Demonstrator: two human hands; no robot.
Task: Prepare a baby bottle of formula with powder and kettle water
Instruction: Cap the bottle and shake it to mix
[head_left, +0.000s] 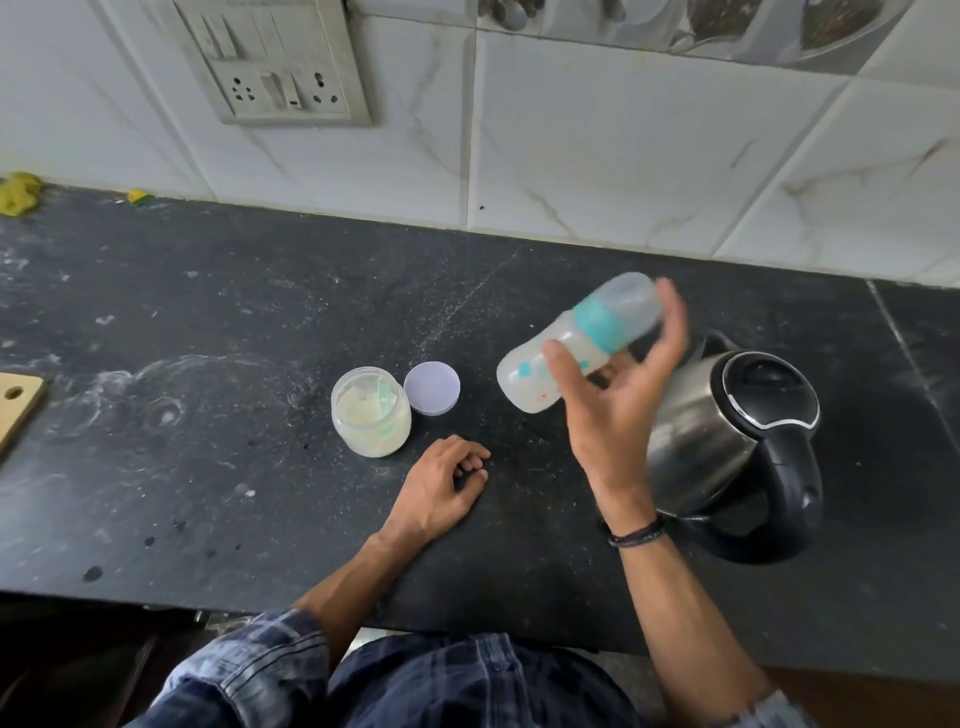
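While my right hand (618, 415) holds the capped baby bottle (592, 325) tilted in the air, thumb and fingers around its middle, my left hand (441, 488) rests on the desk (208, 441), fingers loosely curled, grasping nothing. Kettle (727, 415) right, behind the bottle. Open powder jar (371, 415) left; lid (432, 388) just beside it.

The dark tabletop (208, 322) is smeared with white dust. An open powder jar (371, 415) stands on it, its lilac lid (432, 388) flat just right of the jar. A steel kettle (701, 431) sits well right of the jar. A left hand (441, 488) rests near the jar's front right. A wooden board (15, 405) lies far left.
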